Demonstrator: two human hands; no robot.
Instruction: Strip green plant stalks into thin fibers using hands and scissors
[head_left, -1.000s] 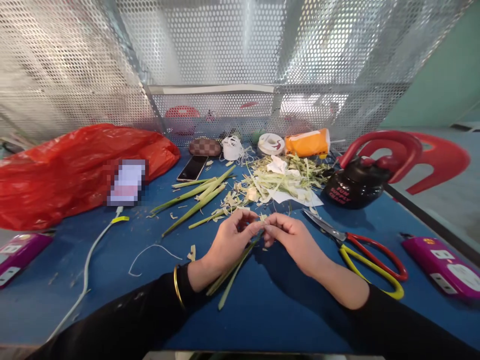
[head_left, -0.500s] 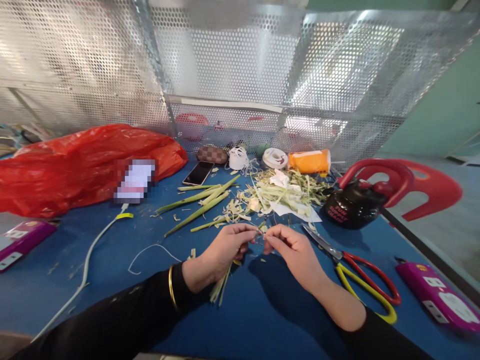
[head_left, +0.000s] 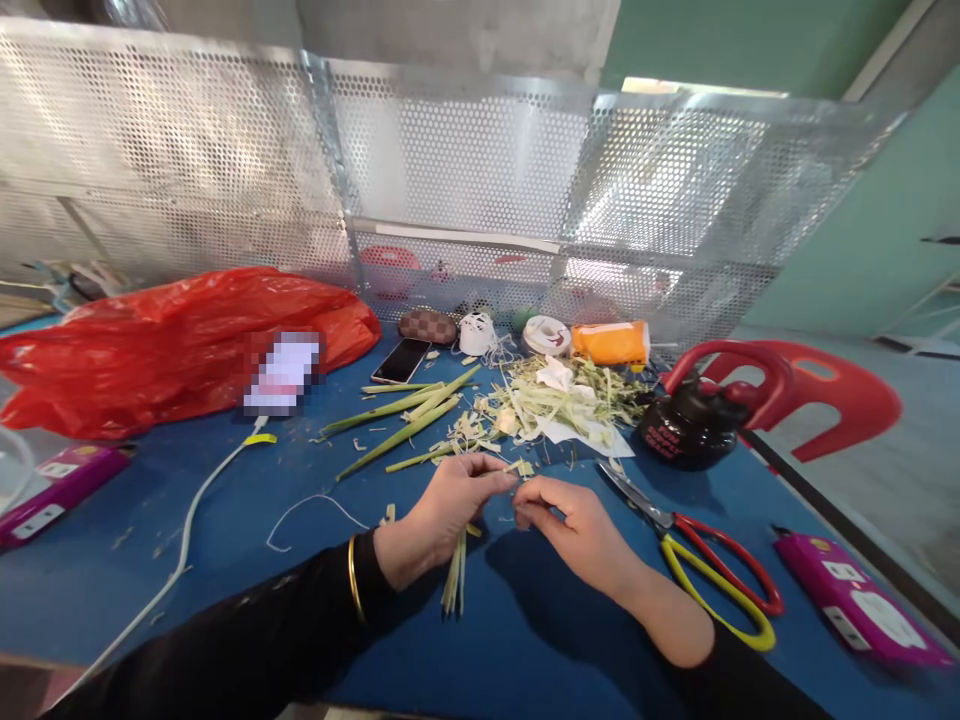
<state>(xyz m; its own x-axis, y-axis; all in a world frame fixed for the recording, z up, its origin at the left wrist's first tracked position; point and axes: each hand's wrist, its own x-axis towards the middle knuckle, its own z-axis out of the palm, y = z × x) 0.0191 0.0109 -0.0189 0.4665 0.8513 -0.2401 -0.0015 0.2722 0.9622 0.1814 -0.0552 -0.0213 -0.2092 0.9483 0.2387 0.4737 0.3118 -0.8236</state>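
My left hand, with a gold bangle at the wrist, is closed on a small bunch of green-yellow plant strips. Their split ends stick out beneath the palm, and a pale tip shows at the thumb and forefinger. Close beside it, my right hand is pinched; a fine thread seems to hang near its fingertips, too thin to be sure. Just beyond the hands lie long green stalks and a heap of shredded plant peelings. Scissors with one red and one yellow handle rest slightly open right of my right hand.
Around the blue table are a red plastic bag, a charging phone, a dark phone, white string, a tape roll, an orange packet, a black jug and purple power strips. Perforated metal panels stand behind.
The bunch has turned from slanting to hanging more upright beneath my left hand. My right fingertips have moved slightly down and apart from the left ones. The camera view has tilted up.
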